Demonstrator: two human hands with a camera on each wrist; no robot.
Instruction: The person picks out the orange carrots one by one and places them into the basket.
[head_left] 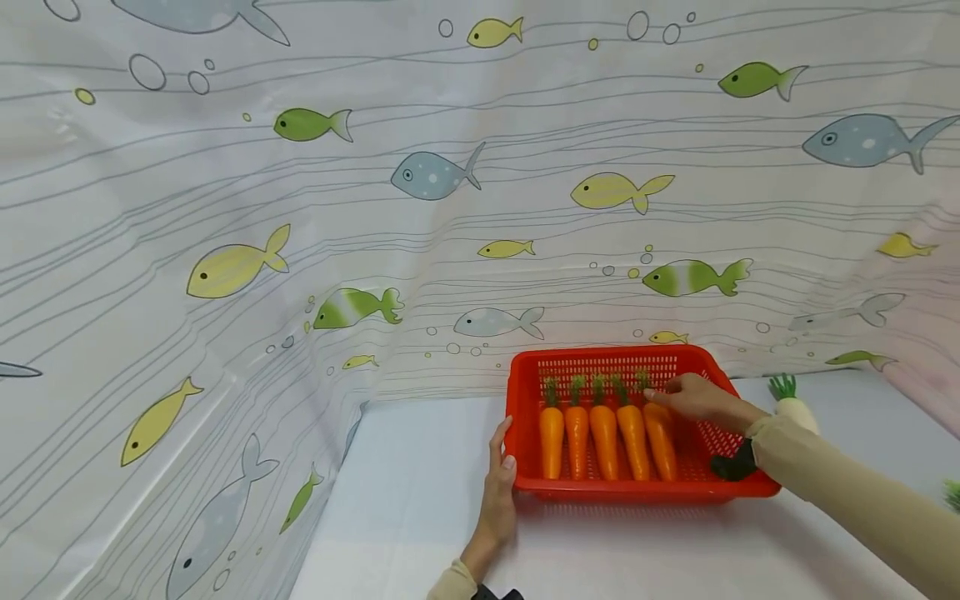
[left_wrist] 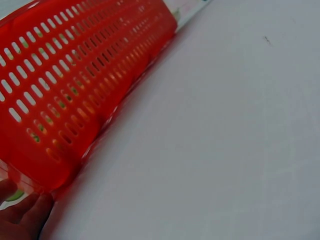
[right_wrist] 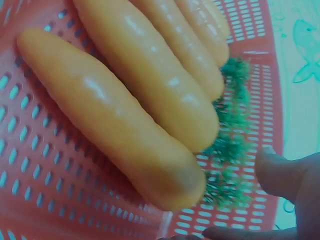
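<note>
A red plastic basket point(head_left: 630, 493) with slotted walls stands on the white table, several orange carrots point(head_left: 602, 429) with green tops lying side by side in it. My right hand point(head_left: 693, 396) is over the basket, close by the top of the rightmost carrot point(head_left: 660, 442). In the right wrist view its thumb point(right_wrist: 275, 172) and fingers are spread apart, and the carrot point(right_wrist: 110, 125) lies beyond them. At the basket's left side my left hand point(head_left: 498, 492) touches the wall with fairly straight fingers; the left wrist view shows its fingertips against the lower corner of the basket point(left_wrist: 90, 95).
A white radish point(head_left: 797, 412) with a green top lies just right of the basket, partly behind the right sleeve point(head_left: 847, 483). Something green and leafy point(head_left: 952, 493) shows at the right edge. Behind the table hangs a fish-patterned curtain point(head_left: 420, 250).
</note>
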